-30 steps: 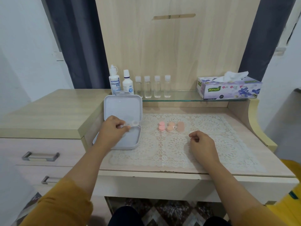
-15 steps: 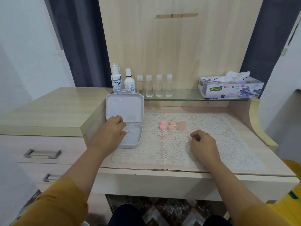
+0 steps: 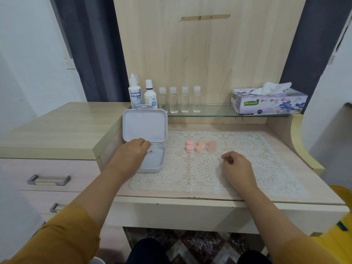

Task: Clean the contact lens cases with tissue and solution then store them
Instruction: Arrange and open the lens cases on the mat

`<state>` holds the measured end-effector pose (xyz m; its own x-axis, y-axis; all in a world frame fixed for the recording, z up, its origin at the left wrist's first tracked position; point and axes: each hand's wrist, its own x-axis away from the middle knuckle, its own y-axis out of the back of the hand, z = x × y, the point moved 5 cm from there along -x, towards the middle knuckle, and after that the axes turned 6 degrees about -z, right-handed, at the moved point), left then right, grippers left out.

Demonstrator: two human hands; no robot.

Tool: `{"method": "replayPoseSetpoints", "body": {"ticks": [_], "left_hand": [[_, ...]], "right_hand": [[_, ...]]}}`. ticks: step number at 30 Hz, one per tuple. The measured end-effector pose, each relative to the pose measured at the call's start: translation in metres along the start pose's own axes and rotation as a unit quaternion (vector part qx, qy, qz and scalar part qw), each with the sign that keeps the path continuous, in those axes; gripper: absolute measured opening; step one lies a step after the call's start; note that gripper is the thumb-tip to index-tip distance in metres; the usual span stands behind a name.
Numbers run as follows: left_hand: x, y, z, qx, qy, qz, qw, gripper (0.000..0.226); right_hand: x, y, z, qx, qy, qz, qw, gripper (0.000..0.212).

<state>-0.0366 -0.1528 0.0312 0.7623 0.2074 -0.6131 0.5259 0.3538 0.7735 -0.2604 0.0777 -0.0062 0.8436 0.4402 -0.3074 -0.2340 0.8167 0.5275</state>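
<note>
The left hand (image 3: 131, 153) reaches into the tray of the open pale grey hinged plastic storage box (image 3: 145, 128), fingers curled down over something small; what they hold cannot be told. The box sits at the left edge of the white lace mat (image 3: 209, 168), its lid standing upright. Just right of the box, apart from both hands, three small contact lens cases lie in a row: a pink one (image 3: 189, 145), a peach one (image 3: 200, 145), and a beige one (image 3: 212, 146). The right hand (image 3: 237, 168) rests on the mat nearer the viewer, fingers curled loosely, holding nothing visible.
</note>
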Motion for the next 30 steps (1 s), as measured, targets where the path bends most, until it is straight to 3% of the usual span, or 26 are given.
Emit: {"method": "replayPoseSetpoints", "body": {"ticks": [22, 30], "left_hand": [[-0.001, 0.011, -0.001, 0.058, 0.014, -0.026, 0.998, 0.021], [0.007, 0.005, 0.002, 0.071, 0.053, -0.016, 0.996, 0.017]], "right_hand": [[-0.001, -0.001, -0.001, 0.006, -0.003, 0.000, 1.000, 0.030], [-0.001, -0.001, -0.001, 0.009, -0.001, 0.000, 1.000, 0.029]]}}
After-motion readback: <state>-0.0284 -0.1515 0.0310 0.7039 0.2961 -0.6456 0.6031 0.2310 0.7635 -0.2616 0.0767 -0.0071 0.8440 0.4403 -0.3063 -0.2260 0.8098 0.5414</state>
